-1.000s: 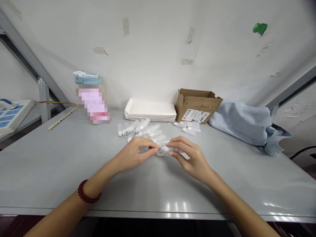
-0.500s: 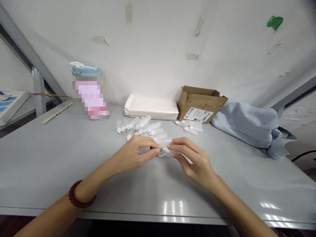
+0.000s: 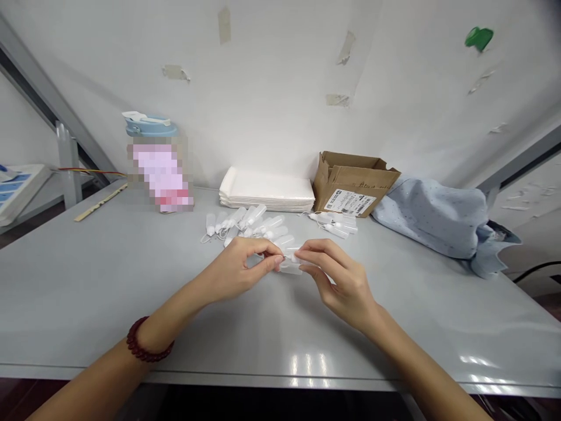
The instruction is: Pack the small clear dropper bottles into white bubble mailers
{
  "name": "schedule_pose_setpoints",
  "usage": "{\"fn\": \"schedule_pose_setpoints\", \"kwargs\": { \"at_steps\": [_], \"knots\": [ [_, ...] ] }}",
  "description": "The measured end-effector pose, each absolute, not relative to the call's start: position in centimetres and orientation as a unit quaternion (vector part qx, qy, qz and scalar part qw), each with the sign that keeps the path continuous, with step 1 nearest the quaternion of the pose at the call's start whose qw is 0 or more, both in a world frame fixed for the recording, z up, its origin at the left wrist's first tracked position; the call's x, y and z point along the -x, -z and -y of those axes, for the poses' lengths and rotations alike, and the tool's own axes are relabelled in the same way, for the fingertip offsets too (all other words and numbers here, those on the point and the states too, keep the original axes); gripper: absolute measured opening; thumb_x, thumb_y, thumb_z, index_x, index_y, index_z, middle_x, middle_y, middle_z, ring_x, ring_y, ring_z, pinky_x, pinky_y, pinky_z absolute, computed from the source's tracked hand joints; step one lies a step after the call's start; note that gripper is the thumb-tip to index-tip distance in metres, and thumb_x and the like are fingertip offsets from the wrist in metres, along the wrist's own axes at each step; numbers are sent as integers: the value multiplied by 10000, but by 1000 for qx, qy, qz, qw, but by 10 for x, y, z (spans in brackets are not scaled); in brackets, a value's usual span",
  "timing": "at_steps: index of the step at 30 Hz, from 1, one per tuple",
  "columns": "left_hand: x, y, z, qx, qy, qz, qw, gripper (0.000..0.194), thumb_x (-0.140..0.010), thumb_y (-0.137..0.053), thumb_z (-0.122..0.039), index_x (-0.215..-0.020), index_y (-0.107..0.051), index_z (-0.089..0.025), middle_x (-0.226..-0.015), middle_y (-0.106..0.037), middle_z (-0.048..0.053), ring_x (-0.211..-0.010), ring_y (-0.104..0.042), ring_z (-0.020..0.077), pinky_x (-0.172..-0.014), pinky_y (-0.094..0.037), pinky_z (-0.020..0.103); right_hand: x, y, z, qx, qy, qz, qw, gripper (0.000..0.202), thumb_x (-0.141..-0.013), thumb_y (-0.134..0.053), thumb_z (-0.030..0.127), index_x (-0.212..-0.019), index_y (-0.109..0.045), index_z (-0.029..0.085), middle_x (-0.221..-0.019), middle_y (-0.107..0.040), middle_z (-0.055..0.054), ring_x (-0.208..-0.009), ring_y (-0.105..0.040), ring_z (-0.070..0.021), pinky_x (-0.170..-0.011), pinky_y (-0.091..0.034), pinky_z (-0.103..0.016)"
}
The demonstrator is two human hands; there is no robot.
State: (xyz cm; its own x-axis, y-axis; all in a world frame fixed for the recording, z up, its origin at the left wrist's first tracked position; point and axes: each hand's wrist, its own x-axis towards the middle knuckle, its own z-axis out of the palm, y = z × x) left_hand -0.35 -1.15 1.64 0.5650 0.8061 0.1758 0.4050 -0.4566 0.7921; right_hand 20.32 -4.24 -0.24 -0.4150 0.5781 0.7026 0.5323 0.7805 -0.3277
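Observation:
Over the table in front of me, my right hand (image 3: 339,280) grips a small clear plastic squeeze bottle (image 3: 294,257) by its white neck, between thumb and fingers. Most of this bottle is hidden behind those fingers. My left hand (image 3: 245,266) is pinched close to the bottle's tip, where a thin dark sliver shows at the fingertips. What exactly the left fingers hold is too small to make out. Just behind the hands lies a pile of similar squeeze bottles (image 3: 253,215), several with white looped straps.
Against the wall stand a stack of white padded envelopes (image 3: 267,190) and an open cardboard box (image 3: 357,181). A smaller group of bottles (image 3: 337,225) lies before the box. Blue cloth (image 3: 433,219) is at right; a blue-lidded container (image 3: 151,127) and pixelated pink object (image 3: 162,175) at left.
The hands have come slightly closer together at the bottle's tip. The white strap loop that hung below the fingers no longer shows. The view has shifted slightly.

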Motion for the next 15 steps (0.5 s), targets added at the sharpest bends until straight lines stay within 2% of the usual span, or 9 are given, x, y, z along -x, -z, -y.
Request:
{"fn": "schedule_pose_setpoints", "kwargs": {
  "at_steps": [6, 9, 11, 13, 15],
  "knots": [
    [2, -12, 11, -816, -280, -360, 355, 217, -866, -492, -230, -724, -651, -193, -742, -667, -17, -704, -585, 125, -659, -452, 241, -201, 5, 45, 329, -41, 844, 422, 309, -855, -422, 20, -1071, -558, 195, -962, -558, -87, -873, -592, -162, -699, -527, -296],
    [2, -22, 13, -834, -340, -359, 247, 118, -832, -553, -217, -858, -664, -189, -840, -673, 13, -799, -597, 158, -723, -472, 287, -202, 2, 45, 329, -34, 843, 425, 289, -856, -454, 41, -1081, -557, 191, -962, -564, -89, -869, -594, -165, -699, -522, -295],
    [1, -35, 26, -813, -426, -369, 147, 185, -820, -582, -224, -993, -645, -200, -960, -661, 34, -917, -585, 185, -811, -471, 331, -203, -2, 44, 339, -26, 835, 433, 270, -853, -477, 53, -1068, -569, 187, -957, -572, -88, -865, -598, -169, -703, -518, -294],
    [-3, -48, 49, -781, -480, -379, 125, 190, -873, -513, -239, -1014, -639, -261, -977, -656, 8, -930, -592, 170, -811, -492, 327, -207, -5, 44, 360, -21, 819, 446, 239, -855, -485, 75, -1033, -589, 195, -947, -583, -82, -861, -603, -178, -707, -514, -301],
    [-12, -54, 75, -805, -434, -367, 171, 207, -906, -467, -330, -1028, -633, -351, -969, -655, -25, -922, -607, 164, -747, -527, 313, -211, -7, 42, 383, -16, 803, 455, 208, -857, -502, 110, -1007, -606, 208, -946, -595, -73, -868, -607, -191, -719, -510, -316]
  ]
}}
